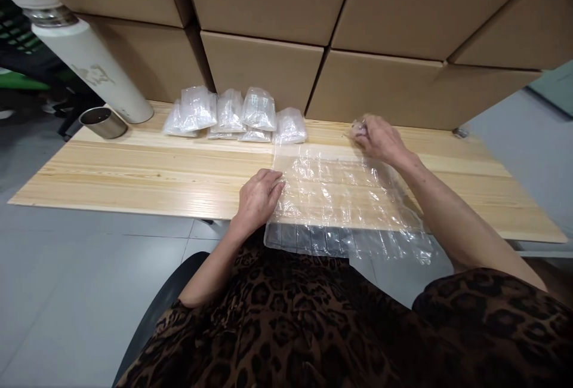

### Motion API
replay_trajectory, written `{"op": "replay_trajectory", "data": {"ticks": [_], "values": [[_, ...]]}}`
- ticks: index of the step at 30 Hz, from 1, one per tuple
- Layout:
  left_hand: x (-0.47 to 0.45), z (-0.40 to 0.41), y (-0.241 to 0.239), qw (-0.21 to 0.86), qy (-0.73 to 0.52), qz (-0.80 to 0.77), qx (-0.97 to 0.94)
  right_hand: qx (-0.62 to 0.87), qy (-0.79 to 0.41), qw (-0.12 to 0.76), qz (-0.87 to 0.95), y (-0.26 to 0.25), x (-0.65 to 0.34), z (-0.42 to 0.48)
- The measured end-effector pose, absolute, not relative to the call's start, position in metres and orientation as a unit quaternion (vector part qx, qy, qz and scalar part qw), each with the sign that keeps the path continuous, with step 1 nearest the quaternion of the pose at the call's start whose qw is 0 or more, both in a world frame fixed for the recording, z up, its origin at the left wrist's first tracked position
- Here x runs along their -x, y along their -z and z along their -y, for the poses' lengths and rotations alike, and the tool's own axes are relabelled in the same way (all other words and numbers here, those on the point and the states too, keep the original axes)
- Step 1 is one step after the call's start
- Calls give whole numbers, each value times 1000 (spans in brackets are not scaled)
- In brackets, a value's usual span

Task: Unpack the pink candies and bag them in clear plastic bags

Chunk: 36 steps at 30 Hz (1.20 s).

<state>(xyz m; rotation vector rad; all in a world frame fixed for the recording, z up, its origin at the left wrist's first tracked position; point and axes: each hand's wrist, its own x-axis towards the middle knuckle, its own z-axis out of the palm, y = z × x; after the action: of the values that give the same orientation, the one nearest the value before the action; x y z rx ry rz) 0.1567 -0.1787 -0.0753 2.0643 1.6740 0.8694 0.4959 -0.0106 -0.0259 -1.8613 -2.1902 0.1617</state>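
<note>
Clear plastic, ribbed into rows of flat air pockets, lies spread before me: the cushion sheet (344,197) covers the near part of the wooden table (134,167) and its front edge droops over the rim toward my lap. My left hand (259,197) presses flat on the sheet's left edge, fingers close together and holding nothing, simply pinning it. My right hand (380,137) sits at the far right corner, fingers curled in and pinched on a bunched bit of the film. To handle it well, I judge the left palm should keep steady weight so the slippery sheet cannot slide, while the right works along a seam line so the edges stay square. Beyond the sheet, a row of small folded plastic packets (233,113) leans against the cardboard boxes (268,65). Far left stand a white flask (85,54) and its metal cup (102,122).
</note>
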Motion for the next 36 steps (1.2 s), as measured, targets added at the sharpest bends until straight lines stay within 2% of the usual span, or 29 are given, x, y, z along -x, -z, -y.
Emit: {"op": "replay_trajectory", "data": {"ticks": [4, 7, 10, 13, 16, 21, 24, 28, 33, 36], "values": [[-156, 179, 75, 189, -321, -587, -719, 655, -86, 137, 738, 25, -498, 17], [-156, 178, 75, 212, -351, -584, -700, 645, -165, 257, 701, 14, -486, 39], [-156, 178, 74, 238, -389, -580, -676, 608, -345, 354, 621, 5, -462, 77], [-159, 179, 74, 267, -432, -569, -647, 576, -506, 349, 539, 8, -434, 111], [-166, 178, 75, 344, -476, -555, -589, 567, -598, 329, 461, 22, -411, 125], [-180, 169, 73, 520, -566, -493, -409, 599, -583, 340, 432, 38, -389, 120], [-183, 165, 70, 589, -564, -462, -348, 600, -572, 349, 437, 33, -384, 122], [-187, 165, 64, 616, -558, -447, -329, 607, -573, 347, 427, 29, -387, 125], [-193, 166, 65, 635, -545, -449, -313, 670, -527, 280, 441, 41, -400, 110], [-191, 172, 70, 609, -534, -472, -347, 667, -485, 287, 487, 51, -405, 106]]}}
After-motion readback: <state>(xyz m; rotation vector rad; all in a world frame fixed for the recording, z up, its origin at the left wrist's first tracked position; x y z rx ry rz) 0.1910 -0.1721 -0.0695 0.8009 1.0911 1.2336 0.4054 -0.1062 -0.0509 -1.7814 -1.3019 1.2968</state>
